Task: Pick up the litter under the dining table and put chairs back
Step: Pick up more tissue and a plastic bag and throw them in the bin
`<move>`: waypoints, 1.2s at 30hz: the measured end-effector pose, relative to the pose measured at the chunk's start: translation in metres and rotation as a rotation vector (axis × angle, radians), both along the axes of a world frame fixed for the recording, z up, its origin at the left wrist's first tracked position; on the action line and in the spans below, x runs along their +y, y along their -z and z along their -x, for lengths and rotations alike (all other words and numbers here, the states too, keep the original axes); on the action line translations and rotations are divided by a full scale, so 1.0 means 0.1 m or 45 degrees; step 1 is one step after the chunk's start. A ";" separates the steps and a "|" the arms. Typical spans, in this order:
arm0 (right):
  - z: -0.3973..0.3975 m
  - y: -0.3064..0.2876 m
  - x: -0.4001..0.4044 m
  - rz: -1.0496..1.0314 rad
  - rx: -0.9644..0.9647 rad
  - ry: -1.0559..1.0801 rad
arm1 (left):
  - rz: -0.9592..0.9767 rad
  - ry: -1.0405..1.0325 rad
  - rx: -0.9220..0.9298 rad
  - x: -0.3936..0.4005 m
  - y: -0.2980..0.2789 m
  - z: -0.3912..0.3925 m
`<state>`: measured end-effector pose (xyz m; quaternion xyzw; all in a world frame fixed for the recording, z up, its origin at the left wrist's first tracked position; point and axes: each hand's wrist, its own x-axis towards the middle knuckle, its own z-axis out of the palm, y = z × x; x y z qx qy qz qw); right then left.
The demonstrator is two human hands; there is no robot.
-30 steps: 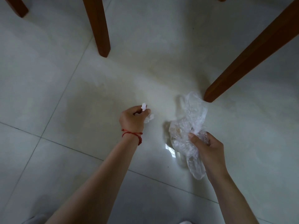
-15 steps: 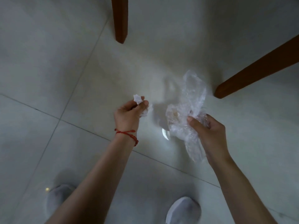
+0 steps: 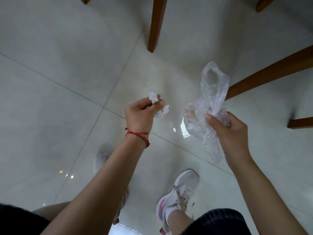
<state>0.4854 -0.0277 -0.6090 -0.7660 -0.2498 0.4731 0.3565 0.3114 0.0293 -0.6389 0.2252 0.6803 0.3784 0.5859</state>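
My left hand [image 3: 140, 114], with a red string on the wrist, pinches small crumpled white paper scraps [image 3: 154, 97] between thumb and fingers above the floor. To its right my right hand [image 3: 227, 131] grips a crumpled clear plastic bag [image 3: 210, 99]; the bag's handles stick up and its tail hangs below the fist. Both hands are held over the pale tiled floor [image 3: 59, 107], about a hand's width apart.
Brown wooden legs stand close by: one upright leg [image 3: 156, 24] ahead, a slanted leg [image 3: 271, 73] behind the bag, and another leg [image 3: 300, 122] at the right edge. My feet in white shoes [image 3: 179, 192] stand on the tiles below my arms.
Both hands have risen from the floor with the paper scraps and the bag. The view has pulled back and up, so my shoes and legs now show.
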 end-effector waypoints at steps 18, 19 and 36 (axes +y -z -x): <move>0.52 -2.88 0.03 -0.055 0.037 -0.048 | -0.015 -0.061 0.054 -0.17 -2.91 0.59; 0.56 -3.05 0.04 -0.060 0.037 -0.066 | -0.020 -0.062 0.061 -0.15 -3.09 0.65; 1.65 -5.16 0.17 -0.213 0.105 -0.189 | -0.207 -0.238 0.154 -0.16 -5.22 1.82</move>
